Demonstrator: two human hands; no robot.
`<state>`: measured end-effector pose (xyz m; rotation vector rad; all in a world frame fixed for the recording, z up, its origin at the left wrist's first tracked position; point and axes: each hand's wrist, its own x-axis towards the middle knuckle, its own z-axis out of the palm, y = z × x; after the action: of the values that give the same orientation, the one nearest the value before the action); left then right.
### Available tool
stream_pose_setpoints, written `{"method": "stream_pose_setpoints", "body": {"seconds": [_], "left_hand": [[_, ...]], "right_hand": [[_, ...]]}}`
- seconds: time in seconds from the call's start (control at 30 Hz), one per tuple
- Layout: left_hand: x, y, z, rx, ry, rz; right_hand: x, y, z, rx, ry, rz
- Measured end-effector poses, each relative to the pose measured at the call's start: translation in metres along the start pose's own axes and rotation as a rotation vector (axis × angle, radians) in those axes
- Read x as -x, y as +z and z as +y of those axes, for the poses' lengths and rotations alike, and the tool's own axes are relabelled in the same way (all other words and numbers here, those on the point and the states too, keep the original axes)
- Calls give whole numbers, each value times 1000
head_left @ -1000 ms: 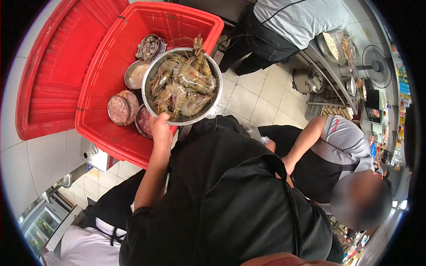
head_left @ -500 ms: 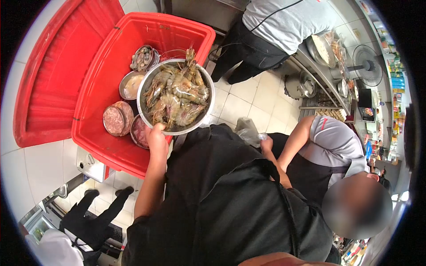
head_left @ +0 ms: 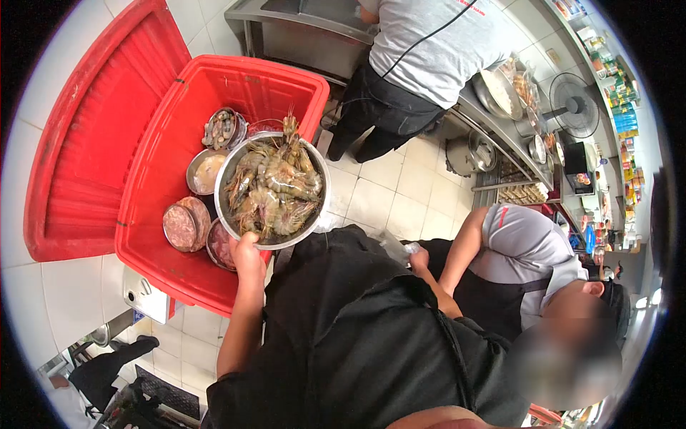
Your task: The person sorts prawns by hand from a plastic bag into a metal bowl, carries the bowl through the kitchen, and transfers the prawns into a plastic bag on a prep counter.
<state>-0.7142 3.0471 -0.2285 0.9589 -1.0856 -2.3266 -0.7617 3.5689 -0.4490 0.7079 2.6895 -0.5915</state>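
Note:
My left hand (head_left: 247,256) grips the near rim of a metal bowl (head_left: 309,230) filled with large raw shrimp (head_left: 275,189). The bowl is over the right side of an open red cooler (head_left: 164,282). Inside the cooler are bowls of ground meat (head_left: 181,227), small seafood (head_left: 219,129) and something pale (head_left: 208,171), plus a red-meat bowl (head_left: 221,247) partly covered by the shrimp bowl. At my right side, my right hand (head_left: 419,259) is closed on a clear plastic bag (head_left: 392,247), partly hidden by my black clothing.
The cooler's red lid (head_left: 103,136) leans open at left. A person in grey (head_left: 525,239) bends close at my right. Another person (head_left: 421,53) stands at the counter ahead. A pot (head_left: 468,154) and fan (head_left: 574,105) are at right; a third person (head_left: 100,375) is lower left.
The cooler and shrimp bowl appear lower and slightly left in view, with the bowl still in my left hand. The person at lower left has moved farther off.

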Motion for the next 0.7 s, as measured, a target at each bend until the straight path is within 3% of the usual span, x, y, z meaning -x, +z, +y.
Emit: {"method": "stream_pose_setpoints", "body": {"seconds": [0.23, 0.3, 0.37, 0.47, 0.7], "left_hand": [[4, 2, 4, -19, 2, 17], [5, 6, 6, -22, 7, 41], [6, 7, 4, -16, 12, 70], [7, 5, -3, -33, 26, 88], [7, 10, -13, 38, 57, 120]], "right_hand": [[-2, 0, 11, -56, 71, 12], [-29, 17, 38, 93, -25, 28], [-53, 31, 57, 79, -31, -122], [-56, 22, 29, -60, 58, -81], [-90, 8, -15, 129, -151, -59]]}}
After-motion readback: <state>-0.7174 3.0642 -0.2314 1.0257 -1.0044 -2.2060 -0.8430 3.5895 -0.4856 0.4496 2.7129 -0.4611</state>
